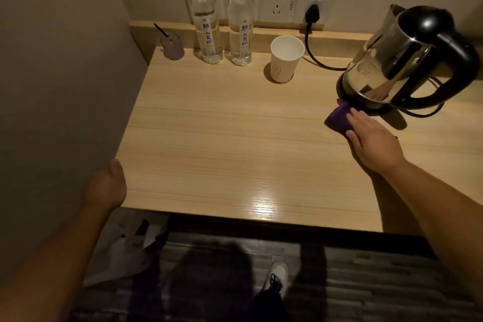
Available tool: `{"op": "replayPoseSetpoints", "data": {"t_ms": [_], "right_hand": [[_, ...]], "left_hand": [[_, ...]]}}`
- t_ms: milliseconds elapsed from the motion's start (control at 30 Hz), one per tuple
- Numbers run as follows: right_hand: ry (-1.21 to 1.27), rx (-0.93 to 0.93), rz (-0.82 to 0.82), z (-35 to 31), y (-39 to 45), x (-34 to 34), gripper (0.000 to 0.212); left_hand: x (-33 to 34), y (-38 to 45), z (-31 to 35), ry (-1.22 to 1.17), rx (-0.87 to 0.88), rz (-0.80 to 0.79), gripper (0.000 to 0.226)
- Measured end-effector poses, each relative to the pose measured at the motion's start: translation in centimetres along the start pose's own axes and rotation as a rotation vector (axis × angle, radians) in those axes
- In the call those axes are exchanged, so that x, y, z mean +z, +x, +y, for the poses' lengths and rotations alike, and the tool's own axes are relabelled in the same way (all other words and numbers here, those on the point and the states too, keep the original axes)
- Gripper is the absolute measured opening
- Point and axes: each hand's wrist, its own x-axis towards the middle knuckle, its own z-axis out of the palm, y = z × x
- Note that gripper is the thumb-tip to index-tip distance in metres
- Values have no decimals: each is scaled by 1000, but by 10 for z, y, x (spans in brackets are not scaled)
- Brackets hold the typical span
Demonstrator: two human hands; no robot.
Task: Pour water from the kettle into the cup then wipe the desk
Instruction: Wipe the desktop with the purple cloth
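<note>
A steel kettle (400, 60) with a black handle and lid stands on its base at the desk's right side, its cord plugged into the wall. A white paper cup (285, 59) stands upright near the back, left of the kettle. My right hand (371, 138) lies flat on a purple cloth (337, 119), pressing it on the wooden desk (222, 138) just in front of the kettle's base. My left hand (108, 183) rests on the desk's front left corner, fingers curled over the edge and hidden.
Two clear water bottles (206, 21) (240, 23) stand at the back against the wall sockets (279, 1). A small upturned glass (172, 46) sits at the back left. A wall closes the left side. Dark carpet and my shoe (277, 277) lie below.
</note>
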Motion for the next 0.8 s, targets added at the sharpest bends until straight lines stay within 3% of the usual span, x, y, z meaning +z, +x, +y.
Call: {"op": "replayPoseSetpoints", "data": {"t_ms": [133,267,467,600,667,800], "right_hand": [[-36,39,22,-7,4,6,48],[31,-66,-32,-49,-58,5,51],[-41,-319,-213,-110,-149,16,86],[18,-325,-172,-141,-173,14,86],[197,-346,-207,-160,-179,5,79],[581,-191,-578,-226,-180,-37,48]], "left_hand": [[1,0,-1,-11,-37,-29,79],[1,1,-1,-37,-16,-13,76],[6,5,-2,-65,-36,-28,76],[1,5,1,-68,-28,-140,68],[-4,-1,4,-68,-44,-180,64],[-28,-44,4,-9,79,-277,64]]}}
